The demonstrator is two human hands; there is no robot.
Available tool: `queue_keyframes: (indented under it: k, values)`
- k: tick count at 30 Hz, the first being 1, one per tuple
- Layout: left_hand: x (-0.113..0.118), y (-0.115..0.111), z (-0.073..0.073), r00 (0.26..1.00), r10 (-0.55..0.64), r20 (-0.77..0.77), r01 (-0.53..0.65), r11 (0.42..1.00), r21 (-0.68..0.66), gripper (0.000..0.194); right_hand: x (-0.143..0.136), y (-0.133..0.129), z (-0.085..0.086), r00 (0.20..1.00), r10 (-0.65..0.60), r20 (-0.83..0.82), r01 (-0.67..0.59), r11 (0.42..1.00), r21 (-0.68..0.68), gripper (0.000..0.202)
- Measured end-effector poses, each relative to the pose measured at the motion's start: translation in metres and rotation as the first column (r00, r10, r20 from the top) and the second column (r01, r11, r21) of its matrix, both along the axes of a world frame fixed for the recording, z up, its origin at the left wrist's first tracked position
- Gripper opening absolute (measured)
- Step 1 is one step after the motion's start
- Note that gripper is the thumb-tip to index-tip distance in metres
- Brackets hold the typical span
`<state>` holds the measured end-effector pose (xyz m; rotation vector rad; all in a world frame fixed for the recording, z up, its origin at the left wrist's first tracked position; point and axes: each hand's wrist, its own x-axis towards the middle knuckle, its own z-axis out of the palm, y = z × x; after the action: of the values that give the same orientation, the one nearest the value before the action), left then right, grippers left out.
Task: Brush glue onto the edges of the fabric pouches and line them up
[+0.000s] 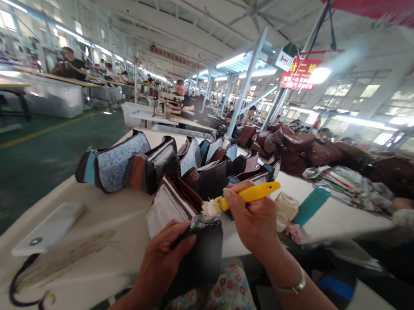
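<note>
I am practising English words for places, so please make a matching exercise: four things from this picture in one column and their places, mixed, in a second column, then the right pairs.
Things
1. yellow-handled brush
2. dark bag piece
3. white phone
4. teal bottle

Places
A. lying flat on the table, left of the hands
B. held in the right hand
C. on the table, right of the right hand
D. gripped by the left hand

Pairs: 1-B, 2-D, 3-A, 4-C

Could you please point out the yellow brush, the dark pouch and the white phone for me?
yellow brush [253, 193], head view, middle of its handle.
dark pouch [205, 251], head view, its front face.
white phone [48, 229], head view, middle of its back.
</note>
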<state>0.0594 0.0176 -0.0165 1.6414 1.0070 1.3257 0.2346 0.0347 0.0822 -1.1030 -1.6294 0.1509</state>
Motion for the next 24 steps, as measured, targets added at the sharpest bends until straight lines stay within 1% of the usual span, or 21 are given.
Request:
queue_keyframes:
  k: [2,3,4,6,7,8,10,12,14,15,17,18,20,21,22,24]
  values:
    - [-0.001,-0.001,-0.001,1.000,-0.007,-0.003,0.007,1.000,-0.006,0.014,-0.003,-0.001,0.003,0.998,0.057,-0.018,-0.058,0.996,-0.071,0.023]
    - [-0.002,-0.001,-0.001,1.000,-0.014,-0.001,0.014,1.000,-0.012,0.014,-0.005,-0.002,0.004,0.996,0.085,0.022,-0.083,0.993,-0.084,0.023]
    - [-0.002,-0.001,-0.001,1.000,-0.023,0.001,0.023,1.000,-0.018,0.014,-0.006,-0.002,0.004,0.992,0.095,0.080,-0.090,0.994,-0.067,0.023]
    - [-0.003,-0.002,-0.001,0.999,-0.034,0.005,0.034,0.999,-0.031,0.015,-0.005,-0.004,0.003,0.987,0.047,0.152,-0.051,0.998,0.022,0.022]
    - [-0.003,-0.002,-0.001,0.999,-0.033,0.005,0.033,0.999,-0.036,0.015,-0.002,-0.006,0.003,0.990,0.012,0.144,-0.020,0.998,0.057,0.021]
    - [-0.004,-0.002,0.000,1.000,-0.028,0.003,0.028,0.999,-0.037,0.015,0.001,-0.007,0.003,0.993,-0.008,0.120,0.000,0.998,0.060,0.021]
    - [-0.005,-0.002,0.002,1.000,-0.022,-0.001,0.022,0.999,-0.042,0.016,0.010,-0.011,0.002,0.994,0.011,0.106,-0.013,1.000,0.019,0.020]
    - [-0.005,-0.001,0.002,1.000,-0.027,-0.002,0.027,0.999,-0.048,0.017,0.019,-0.014,0.001,0.980,0.048,0.194,-0.050,0.999,0.002,0.019]
    - [-0.005,0.000,0.003,0.999,-0.032,-0.007,0.032,0.998,-0.046,0.018,0.024,-0.016,0.002,0.966,0.013,0.258,-0.029,0.998,0.057,0.019]
    - [-0.005,0.001,0.003,0.999,-0.033,-0.013,0.032,0.999,-0.042,0.019,0.026,-0.018,0.002,0.968,-0.021,0.249,-0.001,0.996,0.088,0.020]
    - [-0.004,0.002,0.002,0.999,-0.029,-0.032,0.028,0.999,-0.026,0.021,0.027,-0.019,0.002,0.977,-0.051,0.207,0.034,0.996,0.086,0.019]
    - [-0.004,0.002,0.002,0.999,-0.032,-0.044,0.031,0.999,-0.014,0.022,0.026,-0.019,0.002,0.977,-0.044,0.207,0.030,0.997,0.067,0.019]
    - [-0.003,0.002,0.002,0.996,-0.036,-0.076,0.038,0.999,0.032,0.024,0.026,-0.016,0.002,0.965,-0.018,0.261,0.012,1.000,0.026,0.020]
    - [-0.002,0.001,0.002,0.995,-0.031,-0.098,0.038,0.997,0.069,0.024,0.027,-0.015,0.002,0.956,-0.027,0.292,0.021,1.000,0.021,0.020]
    - [-0.001,0.000,0.002,0.992,-0.015,-0.122,0.030,0.993,0.118,0.024,0.029,-0.014,0.003,0.949,-0.055,0.309,0.046,0.998,0.035,0.021]
    - [0.002,-0.001,0.000,0.984,0.072,-0.164,-0.028,0.966,0.257,0.019,0.033,-0.015,0.009,0.951,-0.140,0.275,0.124,0.989,0.074,0.023]
